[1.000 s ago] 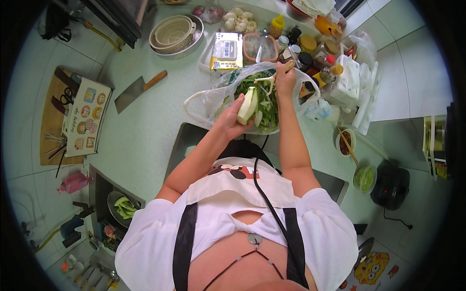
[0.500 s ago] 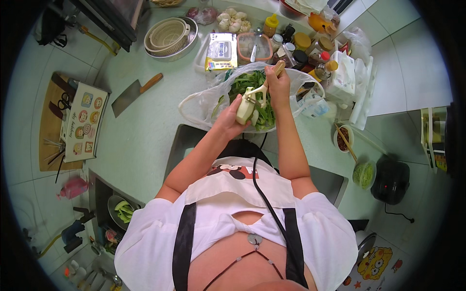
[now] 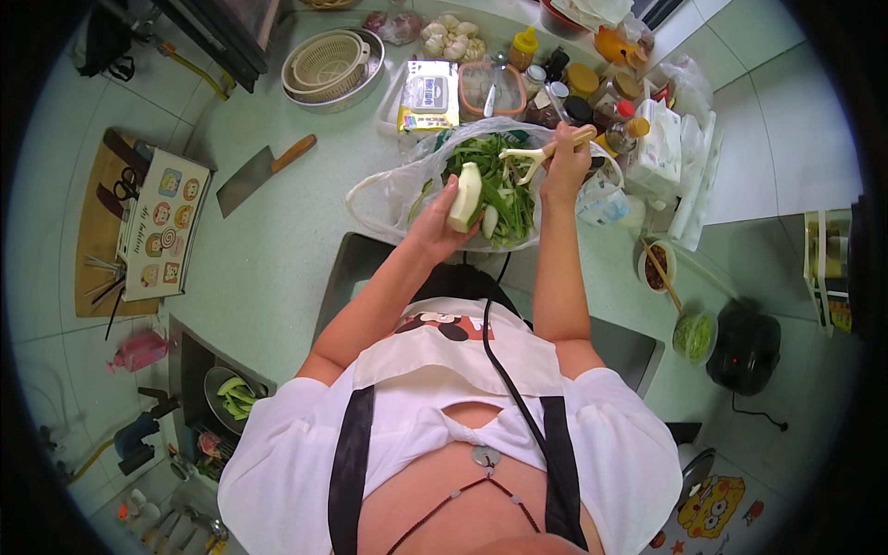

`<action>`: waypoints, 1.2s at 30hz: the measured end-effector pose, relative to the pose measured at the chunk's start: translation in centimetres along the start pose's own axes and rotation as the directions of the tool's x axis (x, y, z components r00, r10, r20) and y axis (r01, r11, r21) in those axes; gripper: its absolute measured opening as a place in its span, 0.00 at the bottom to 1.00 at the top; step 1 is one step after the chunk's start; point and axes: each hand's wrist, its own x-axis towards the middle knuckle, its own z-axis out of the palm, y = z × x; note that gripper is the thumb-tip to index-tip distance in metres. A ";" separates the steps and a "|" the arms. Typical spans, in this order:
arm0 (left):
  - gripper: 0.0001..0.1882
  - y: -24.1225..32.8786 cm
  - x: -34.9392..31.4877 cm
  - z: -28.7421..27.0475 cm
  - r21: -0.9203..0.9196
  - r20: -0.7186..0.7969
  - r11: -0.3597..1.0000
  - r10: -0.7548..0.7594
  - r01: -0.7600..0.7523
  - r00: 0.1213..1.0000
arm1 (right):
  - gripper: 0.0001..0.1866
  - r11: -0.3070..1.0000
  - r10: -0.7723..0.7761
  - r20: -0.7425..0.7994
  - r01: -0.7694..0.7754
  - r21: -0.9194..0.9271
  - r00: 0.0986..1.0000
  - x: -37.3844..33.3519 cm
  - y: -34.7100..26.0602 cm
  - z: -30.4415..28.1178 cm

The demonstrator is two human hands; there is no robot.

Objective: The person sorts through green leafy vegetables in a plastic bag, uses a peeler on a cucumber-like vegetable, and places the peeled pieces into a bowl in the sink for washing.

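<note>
My left hand (image 3: 438,220) is closed around a thick, pale, mostly peeled green vegetable (image 3: 466,202), with some darker green near its lower end. Its exact kind is unclear. To the right, my right hand (image 3: 566,168) grips the wooden handle of a Y-shaped peeler (image 3: 527,163). The peeler's head is apart from the vegetable, over a heap of green peelings (image 3: 499,199). These lie in an opened clear plastic bag (image 3: 377,192) on the counter, below both hands.
A cleaver (image 3: 250,180) lies to the left on the counter (image 3: 277,240). Beyond the bag stand nested strainers (image 3: 324,67), garlic bulbs (image 3: 451,39), a wipes pack (image 3: 428,97) and several jars. At right are two small bowls and a black appliance (image 3: 743,347). A sink edge (image 3: 335,277) is near me.
My right hand has drawn the peeler away from the vegetable, to the right. My left hand still holds the vegetable in nearly the same place, turned slightly.
</note>
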 end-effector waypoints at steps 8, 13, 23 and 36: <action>0.16 0.4 1.3 -0.8 -0.073 0.213 0.994 -0.067 0.084 0.975 | 0.08 0.953 -0.190 0.059 0.198 -0.227 0.980 -1.1 0.1 -1.4; 0.15 0.0 2.0 -0.4 -0.092 0.125 0.995 -0.021 0.032 0.992 | 0.09 0.988 -0.116 0.071 0.123 -0.094 0.991 -1.5 -0.5 -1.1; 0.22 0.5 1.7 0.3 -0.082 0.108 0.996 0.043 -0.034 0.993 | 0.07 0.998 0.020 0.149 -0.030 0.061 0.989 -2.1 -0.7 -1.2; 0.24 -0.1 2.4 0.0 -0.069 0.148 0.996 0.058 -0.048 0.987 | 0.09 0.998 0.020 0.162 -0.010 -0.063 0.987 -4.4 -2.2 1.6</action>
